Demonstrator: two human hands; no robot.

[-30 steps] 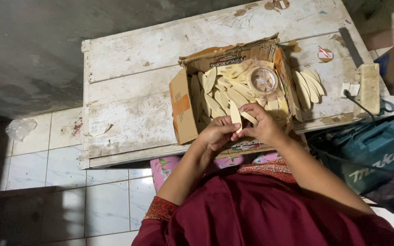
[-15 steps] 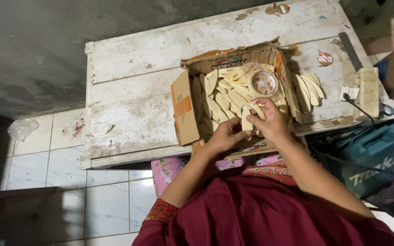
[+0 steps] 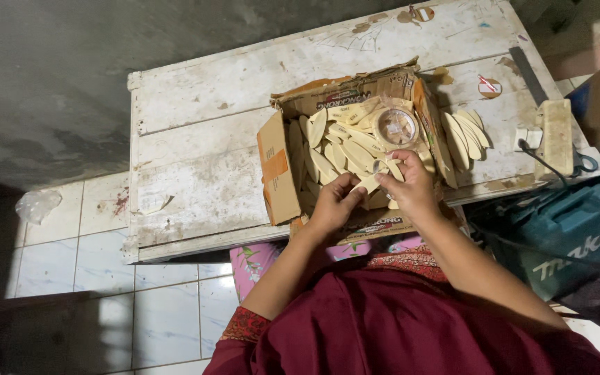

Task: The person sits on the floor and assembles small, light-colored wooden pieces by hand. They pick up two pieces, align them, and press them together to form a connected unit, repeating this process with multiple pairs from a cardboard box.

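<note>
Hands (image 3: 376,194) shifted nearer cardboard box (image 3: 279,167).

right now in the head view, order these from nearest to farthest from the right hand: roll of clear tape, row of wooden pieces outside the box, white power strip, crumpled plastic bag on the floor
1. roll of clear tape, inside the cardboard box, just beyond the right hand.
2. row of wooden pieces, on the table past the box's right wall.
3. white power strip, at the table's right edge.
4. crumpled plastic bag, far left on the tiled floor.
</note>
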